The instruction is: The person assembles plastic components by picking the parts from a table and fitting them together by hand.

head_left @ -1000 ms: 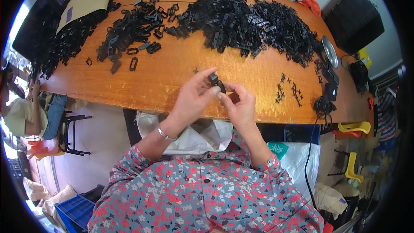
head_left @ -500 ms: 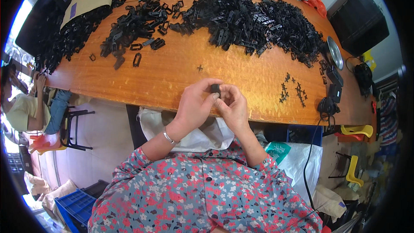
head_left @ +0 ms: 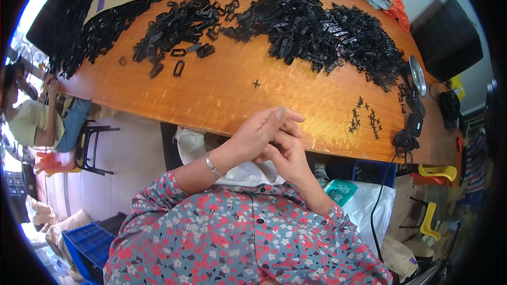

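My left hand (head_left: 260, 133) and my right hand (head_left: 289, 157) meet just over the table's front edge. The left one lies partly across the right, its thumb pressed along its bent fingers. My right hand's fingers are curled in, with thumb and fingertips together under the left palm. A dark spot shows between the hands, but whether it is a part or a shadow I cannot make out. Beyond them, a small black cross-shaped piece (head_left: 256, 84) lies alone on the wooden table (head_left: 211, 100). Several more black cross pieces (head_left: 374, 121) lie in loose rows to the right.
Large heaps of black plastic parts (head_left: 296, 26) cover the table's far side, with a smaller pile of frame-shaped parts (head_left: 179, 26) to the left. At right stand a round metal dish (head_left: 416, 76) and a coiled black cable (head_left: 404, 140). Another person (head_left: 34, 121) sits at far left.
The small black part pinched between both hands' fingertips is no longer visible. My hands have come nearer my body, the left turning over the right. The view has shifted slightly.
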### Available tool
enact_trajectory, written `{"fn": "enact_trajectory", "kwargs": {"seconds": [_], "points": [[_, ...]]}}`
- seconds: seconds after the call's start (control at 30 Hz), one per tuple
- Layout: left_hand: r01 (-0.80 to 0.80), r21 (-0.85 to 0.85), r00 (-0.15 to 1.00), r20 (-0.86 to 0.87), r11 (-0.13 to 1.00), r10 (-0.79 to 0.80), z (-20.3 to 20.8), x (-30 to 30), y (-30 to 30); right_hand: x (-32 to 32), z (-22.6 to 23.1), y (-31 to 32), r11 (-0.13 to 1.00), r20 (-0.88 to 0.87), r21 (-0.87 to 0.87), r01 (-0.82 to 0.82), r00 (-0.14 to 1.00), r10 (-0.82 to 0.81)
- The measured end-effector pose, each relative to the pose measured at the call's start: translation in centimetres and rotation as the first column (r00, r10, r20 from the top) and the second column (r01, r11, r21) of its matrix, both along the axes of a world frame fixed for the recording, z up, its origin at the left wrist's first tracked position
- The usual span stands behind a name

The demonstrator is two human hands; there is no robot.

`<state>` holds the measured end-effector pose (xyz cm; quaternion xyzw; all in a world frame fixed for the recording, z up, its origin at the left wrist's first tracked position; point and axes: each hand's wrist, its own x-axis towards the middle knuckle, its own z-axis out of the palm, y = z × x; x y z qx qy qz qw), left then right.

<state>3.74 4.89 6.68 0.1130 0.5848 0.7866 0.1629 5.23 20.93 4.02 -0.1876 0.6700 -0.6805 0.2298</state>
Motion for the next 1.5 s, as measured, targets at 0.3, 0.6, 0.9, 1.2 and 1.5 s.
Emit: {"fn": "enact_trajectory", "kwargs": {"seconds": [0.3,0.6,0.9,1.2,1.5], "points": [[-0.436,-0.054,0.900,-0.001,0.898,0.437,-2.5,-0.1,-1.9,-0.1,0.4,-1.8,0.984,0.105,0.172,-0.035,0.994,0.017],[-0.588,-0.210,0.805,-0.060,0.781,0.590,-3.4,1.4,-3.5,2.2,-1.4,-2.0,0.993,0.099,0.121,-0.014,0.995,0.002],[-0.575,-0.487,0.818,-0.348,0.657,0.457,-4.7,2.3,-6.0,3.2,-4.3,-2.0,0.957,0.086,0.254,-0.143,0.988,0.125],[-0.813,-0.582,0.581,-0.811,-0.002,0.068,-6.5,-11.4,-16.2,2.9,-3.5,-0.3,0.739,-0.471,0.651,0.173,0.855,0.216],[-0.791,-0.612,0.611,-0.791,0.028,-0.020,-6.3,-12.2,-14.1,-11.9,-2.2,9.5,0.724,-0.609,0.423,0.545,0.763,-0.218]]}}
